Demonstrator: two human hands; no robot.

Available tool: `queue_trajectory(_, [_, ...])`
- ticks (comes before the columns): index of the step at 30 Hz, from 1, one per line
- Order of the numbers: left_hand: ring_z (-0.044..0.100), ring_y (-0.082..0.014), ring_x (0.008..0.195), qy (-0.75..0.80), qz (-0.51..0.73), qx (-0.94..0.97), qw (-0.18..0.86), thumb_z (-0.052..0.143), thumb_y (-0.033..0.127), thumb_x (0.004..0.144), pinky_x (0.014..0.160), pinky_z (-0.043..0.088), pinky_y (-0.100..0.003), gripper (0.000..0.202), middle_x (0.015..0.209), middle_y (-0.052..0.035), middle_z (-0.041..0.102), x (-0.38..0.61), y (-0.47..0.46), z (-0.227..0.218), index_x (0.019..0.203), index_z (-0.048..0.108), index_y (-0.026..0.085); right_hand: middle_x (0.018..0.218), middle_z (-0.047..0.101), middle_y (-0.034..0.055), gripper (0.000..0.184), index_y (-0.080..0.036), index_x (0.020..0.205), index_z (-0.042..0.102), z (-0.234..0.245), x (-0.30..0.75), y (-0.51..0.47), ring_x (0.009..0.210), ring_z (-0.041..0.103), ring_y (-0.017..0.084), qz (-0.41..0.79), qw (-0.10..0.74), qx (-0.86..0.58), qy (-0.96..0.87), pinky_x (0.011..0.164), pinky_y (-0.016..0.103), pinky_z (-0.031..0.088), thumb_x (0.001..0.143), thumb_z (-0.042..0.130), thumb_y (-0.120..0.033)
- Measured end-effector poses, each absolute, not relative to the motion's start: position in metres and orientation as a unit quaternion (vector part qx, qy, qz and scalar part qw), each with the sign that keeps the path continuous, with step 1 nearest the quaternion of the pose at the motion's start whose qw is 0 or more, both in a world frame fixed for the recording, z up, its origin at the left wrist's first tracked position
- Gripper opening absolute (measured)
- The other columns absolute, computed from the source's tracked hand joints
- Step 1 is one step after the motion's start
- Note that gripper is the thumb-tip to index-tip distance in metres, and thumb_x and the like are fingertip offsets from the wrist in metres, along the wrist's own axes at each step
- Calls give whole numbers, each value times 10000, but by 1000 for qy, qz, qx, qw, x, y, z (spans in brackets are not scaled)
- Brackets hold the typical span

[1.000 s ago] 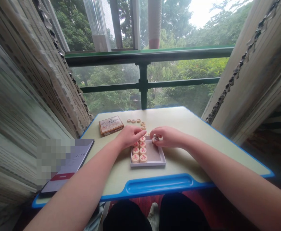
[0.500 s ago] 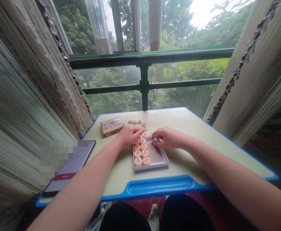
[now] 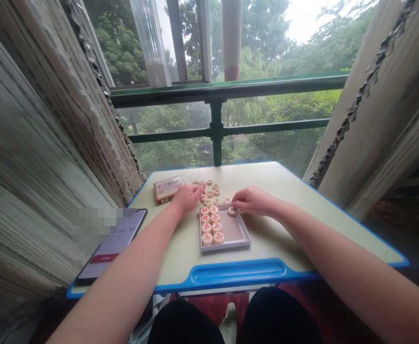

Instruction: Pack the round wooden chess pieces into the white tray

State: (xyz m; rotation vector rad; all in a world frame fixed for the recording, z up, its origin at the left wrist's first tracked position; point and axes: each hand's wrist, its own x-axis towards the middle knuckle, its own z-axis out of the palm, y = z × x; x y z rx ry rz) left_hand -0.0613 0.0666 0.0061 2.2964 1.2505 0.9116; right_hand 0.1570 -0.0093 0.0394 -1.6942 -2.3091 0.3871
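Observation:
A shallow grey box tray [image 3: 243, 234] lies on the pale table [image 3: 284, 210], with two columns of round wooden chess pieces [image 3: 211, 224] along its left side. One more piece [image 3: 231, 210] sits at the tray's far edge, just under my right hand [image 3: 250, 199], whose fingers are curled and pinched over the loose pieces beyond the tray. Several loose pieces [image 3: 211, 190] lie further back. My left hand [image 3: 187, 197] rests with bent fingers at the edge of that loose group, left of the tray's far corner. What either hand holds is hidden.
A brown box lid [image 3: 168, 188] lies at the table's far left. A phone [image 3: 114, 243] showing a timer sits at the near left. The table has a blue rim with a groove [image 3: 238, 273] at the front. Woven blinds flank both sides; a green railing [image 3: 227, 87] and window stand behind.
My left hand has moved from the tray's top-left pieces back toward the loose pieces. The right hand has shifted slightly further back, leaving a piece at the tray's far edge. The view drifted.

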Motion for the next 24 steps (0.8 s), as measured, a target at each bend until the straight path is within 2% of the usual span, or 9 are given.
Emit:
queue_trajectory(5, [617,-173,667,451,310,817,181,325,538,833,677,426,-281,533,649,-40,679,-61,67,6,658,658,160,606,637,23,184,-145,735,659,36,151,-9,481,566,111,236,160,-609,-740,510,216,441,746,479,-182])
queue_trajectory(10, [617,-176,680,445,305,821,186,316,539,835,686,433,-288,541,678,-45,685,-62,65,6,695,668,153,515,579,13,143,-147,671,609,33,145,-10,461,563,132,329,183,-615,-693,398,213,428,729,481,-173])
queue_trajectory(16, [619,-194,750,432,301,828,194,295,520,851,725,447,-309,552,757,-76,691,-60,67,6,782,691,141,522,578,3,107,-152,653,567,32,141,-9,454,550,115,354,188,-603,-690,386,192,407,732,500,-180])
queue_trajectory(19, [587,-217,908,407,314,843,159,271,485,870,847,419,-350,551,904,-98,687,-60,71,5,808,706,152,537,589,4,117,-154,719,590,32,143,-9,445,541,113,328,180,-607,-702,402,197,390,745,490,-209])
queue_trajectory(22, [507,-232,1078,397,328,846,137,220,465,890,980,327,-406,568,1026,-82,667,-59,73,4,850,712,183,537,593,12,182,-147,720,628,33,145,-8,456,510,103,220,174,-599,-750,450,205,363,756,498,-269])
queue_trajectory(24, [489,-238,1107,395,319,847,154,196,485,892,1003,302,-426,597,1046,-87,662,-57,74,2,871,712,186,567,605,21,220,-144,697,648,33,146,-7,500,498,102,140,181,-585,-778,486,210,341,758,497,-290])
